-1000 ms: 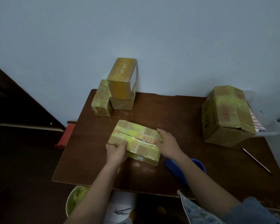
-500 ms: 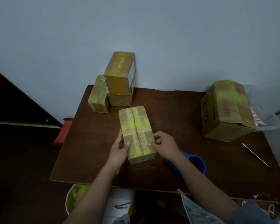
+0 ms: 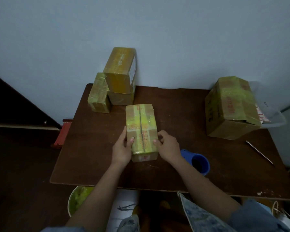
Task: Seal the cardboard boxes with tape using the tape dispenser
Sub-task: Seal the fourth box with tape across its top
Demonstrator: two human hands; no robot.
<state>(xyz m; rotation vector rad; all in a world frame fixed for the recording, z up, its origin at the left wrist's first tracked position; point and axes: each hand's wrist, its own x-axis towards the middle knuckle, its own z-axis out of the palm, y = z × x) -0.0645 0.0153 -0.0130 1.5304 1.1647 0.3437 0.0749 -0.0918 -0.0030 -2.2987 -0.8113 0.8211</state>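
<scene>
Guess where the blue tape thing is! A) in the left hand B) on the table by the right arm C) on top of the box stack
B: the blue tape dispenser lies on the table beside the right forearm, while both hands hold the box.

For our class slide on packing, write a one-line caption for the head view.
Both hands, left and right, steady a small taped cardboard box lying on the brown wooden table.
</scene>
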